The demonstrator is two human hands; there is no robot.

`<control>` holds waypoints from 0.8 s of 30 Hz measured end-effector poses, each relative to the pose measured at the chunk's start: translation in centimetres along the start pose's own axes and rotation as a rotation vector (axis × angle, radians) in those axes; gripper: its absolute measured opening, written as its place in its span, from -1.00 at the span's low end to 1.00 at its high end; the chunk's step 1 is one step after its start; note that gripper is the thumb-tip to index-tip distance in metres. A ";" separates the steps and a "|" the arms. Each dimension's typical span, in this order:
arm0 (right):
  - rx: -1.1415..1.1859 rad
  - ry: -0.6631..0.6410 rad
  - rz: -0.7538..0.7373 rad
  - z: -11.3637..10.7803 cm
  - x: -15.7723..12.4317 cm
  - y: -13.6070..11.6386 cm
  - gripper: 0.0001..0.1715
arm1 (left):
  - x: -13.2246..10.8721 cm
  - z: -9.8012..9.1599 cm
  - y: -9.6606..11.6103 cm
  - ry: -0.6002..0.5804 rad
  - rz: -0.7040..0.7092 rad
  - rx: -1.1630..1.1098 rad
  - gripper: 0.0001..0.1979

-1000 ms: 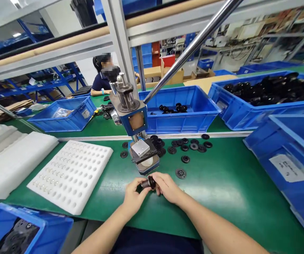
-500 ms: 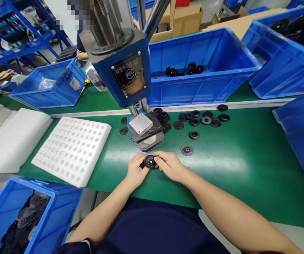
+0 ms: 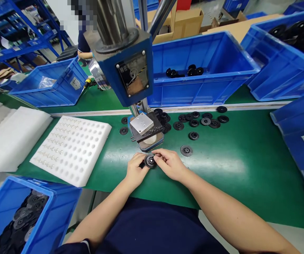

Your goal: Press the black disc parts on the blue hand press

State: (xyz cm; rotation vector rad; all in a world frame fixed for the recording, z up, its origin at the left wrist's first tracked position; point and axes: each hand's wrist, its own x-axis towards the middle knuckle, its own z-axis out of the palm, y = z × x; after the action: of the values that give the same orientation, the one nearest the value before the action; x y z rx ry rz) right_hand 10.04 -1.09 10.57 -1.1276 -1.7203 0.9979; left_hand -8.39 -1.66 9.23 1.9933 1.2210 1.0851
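Between both hands I hold a round black plastic wheel with a light centre, its face turned up toward me. My left hand grips its left edge, and the fingers of my right hand pinch it from the right. Just beyond the hands stands a hand press with a blue head. A silver metal block sits under its ram, above the press base. Several loose black discs lie on the green mat to the right of the press.
A white foam tray with rows of holes, partly filled with small clear pieces, lies at left. Blue bins stand around: a black-disc bin at lower left, a large bin behind. Another person's arm shows at the back.
The view has shifted slightly. Both hands stay in nearly the same place on the black wheel, whose face appears tilted a little differently.
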 end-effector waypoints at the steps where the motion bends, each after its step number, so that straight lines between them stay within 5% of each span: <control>1: -0.021 0.027 -0.012 0.0 0.0 0.0 -0.77 | 0.0 0.0 -0.1 0.006 -0.009 0.001 -0.90; 9: -0.036 0.032 -0.029 0.1 -0.1 0.1 -0.78 | -0.2 0.0 -0.5 0.052 -0.005 0.014 -0.93; 16: -0.076 0.024 -0.166 -0.4 0.1 0.1 -0.66 | -0.1 -0.1 -0.6 -0.046 0.062 0.031 -0.89; 24: -0.055 0.042 -0.157 -0.9 0.1 0.2 -0.76 | -0.4 -0.1 -0.6 -0.072 -0.040 0.041 -0.88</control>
State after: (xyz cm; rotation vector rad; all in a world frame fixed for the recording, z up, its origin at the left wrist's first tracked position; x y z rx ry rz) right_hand 10.93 -0.75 10.75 -1.0241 -1.7821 0.8294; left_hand -8.86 -1.77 8.64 2.0118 1.2498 0.9679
